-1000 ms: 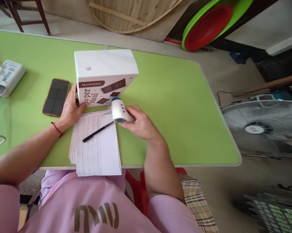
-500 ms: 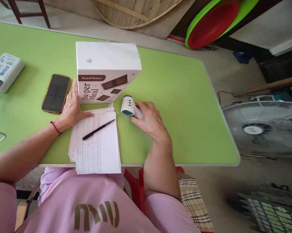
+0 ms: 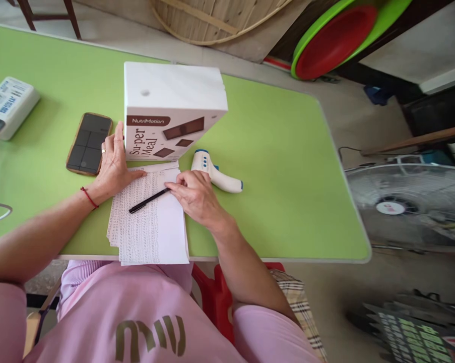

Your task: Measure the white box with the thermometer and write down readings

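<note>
"White NutriMotion box (image 3: pixel 174 111), upright on the green table (image 3: pixel 287 171); where are the hands?"

"Apart from each other. The left hand (image 3: pixel 114 166) lies spread at the box's left edge, thumb over the handwritten sheets (image 3: pixel 170 229); whether its fingers press the box, I cannot tell. The right hand (image 3: pixel 197 194), in front of the box, pinches the end of the black pen (image 3: pixel 147 201)."

"And the infrared thermometer (image 3: pixel 222 179)?"

"Lying to the box's front right, just beyond the right hand; the smartphone (image 3: pixel 89 143) is left of the box"
</note>
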`<action>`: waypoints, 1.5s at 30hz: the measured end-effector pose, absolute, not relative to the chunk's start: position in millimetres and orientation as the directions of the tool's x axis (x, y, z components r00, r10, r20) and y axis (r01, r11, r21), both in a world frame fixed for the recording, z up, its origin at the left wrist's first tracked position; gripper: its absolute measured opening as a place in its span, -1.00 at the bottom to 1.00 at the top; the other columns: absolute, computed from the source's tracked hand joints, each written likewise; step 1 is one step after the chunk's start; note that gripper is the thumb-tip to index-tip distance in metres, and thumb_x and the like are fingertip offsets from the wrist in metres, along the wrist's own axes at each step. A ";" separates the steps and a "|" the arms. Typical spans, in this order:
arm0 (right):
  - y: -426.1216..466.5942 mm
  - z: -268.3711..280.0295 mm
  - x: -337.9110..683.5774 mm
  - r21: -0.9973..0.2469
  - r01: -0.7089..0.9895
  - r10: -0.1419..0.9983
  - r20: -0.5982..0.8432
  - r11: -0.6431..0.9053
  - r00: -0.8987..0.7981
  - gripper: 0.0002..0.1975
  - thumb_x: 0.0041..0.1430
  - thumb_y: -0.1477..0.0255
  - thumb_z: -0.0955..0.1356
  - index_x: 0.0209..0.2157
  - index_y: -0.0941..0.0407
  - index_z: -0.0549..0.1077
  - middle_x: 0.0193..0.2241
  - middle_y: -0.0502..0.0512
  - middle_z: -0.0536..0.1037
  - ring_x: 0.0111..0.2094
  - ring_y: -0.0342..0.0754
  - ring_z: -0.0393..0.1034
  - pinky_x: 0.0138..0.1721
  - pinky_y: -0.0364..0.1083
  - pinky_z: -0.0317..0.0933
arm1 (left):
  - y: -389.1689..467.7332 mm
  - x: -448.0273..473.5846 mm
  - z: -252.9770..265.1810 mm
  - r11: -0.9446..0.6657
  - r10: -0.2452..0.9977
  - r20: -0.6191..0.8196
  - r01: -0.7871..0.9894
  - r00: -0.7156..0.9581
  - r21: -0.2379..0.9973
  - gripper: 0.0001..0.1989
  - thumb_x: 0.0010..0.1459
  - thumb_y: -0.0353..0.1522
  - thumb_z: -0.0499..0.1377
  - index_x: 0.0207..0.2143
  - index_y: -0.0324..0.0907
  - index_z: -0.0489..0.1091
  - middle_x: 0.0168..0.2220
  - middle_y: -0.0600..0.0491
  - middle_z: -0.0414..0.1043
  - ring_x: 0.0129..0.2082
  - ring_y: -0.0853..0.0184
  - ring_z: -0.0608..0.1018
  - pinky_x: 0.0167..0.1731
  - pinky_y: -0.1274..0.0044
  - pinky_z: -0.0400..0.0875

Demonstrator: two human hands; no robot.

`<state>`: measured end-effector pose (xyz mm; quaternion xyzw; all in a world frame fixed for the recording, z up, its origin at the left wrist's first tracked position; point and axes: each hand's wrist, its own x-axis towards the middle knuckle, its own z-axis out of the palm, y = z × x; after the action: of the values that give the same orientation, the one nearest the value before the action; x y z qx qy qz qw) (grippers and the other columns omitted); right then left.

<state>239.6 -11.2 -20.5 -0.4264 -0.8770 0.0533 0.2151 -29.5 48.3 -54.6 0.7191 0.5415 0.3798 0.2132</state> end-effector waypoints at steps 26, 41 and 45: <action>1.7 -44.9 203.2 -0.855 0.298 0.893 0.450 0.424 0.020 -0.91 0.16 0.38 0.41 -0.39 0.07 0.43 -0.58 -0.09 0.45 -0.61 -0.19 0.22 -0.56 -0.18 0.14 | 37.3 -22.5 -39.2 -0.254 0.966 0.223 0.672 0.134 0.695 0.45 -0.12 -0.33 0.62 0.54 -0.08 -0.33 0.38 -0.36 0.02 0.30 -0.27 0.31 0.24 -0.01 0.37; 2.8 -46.3 205.2 -0.797 0.393 0.881 0.466 0.459 -0.082 -0.90 0.23 0.38 0.36 -0.38 0.06 0.41 -0.55 -0.10 0.41 -0.56 -0.16 0.23 -0.47 -0.14 0.21 | 38.3 -21.2 -37.3 -0.271 0.961 0.236 0.662 0.144 0.698 0.37 -0.15 -0.42 0.59 0.51 -0.13 -0.24 0.37 -0.34 0.02 0.33 -0.23 0.26 0.25 0.01 0.41; 3.3 -45.7 203.6 -0.792 0.382 0.872 0.481 0.476 -0.089 -0.92 0.20 0.39 0.36 -0.39 0.05 0.41 -0.57 -0.11 0.41 -0.57 -0.17 0.21 -0.49 -0.15 0.20 | 38.3 -22.0 -37.3 -0.273 0.960 0.239 0.661 0.143 0.700 0.37 -0.15 -0.40 0.60 0.51 -0.13 -0.23 0.37 -0.33 0.03 0.34 -0.24 0.25 0.25 0.00 0.41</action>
<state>203.6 3.3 -45.7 -0.4500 -0.6965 0.2437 0.5031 -22.0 38.3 -37.3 0.7228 0.5607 0.3375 0.2221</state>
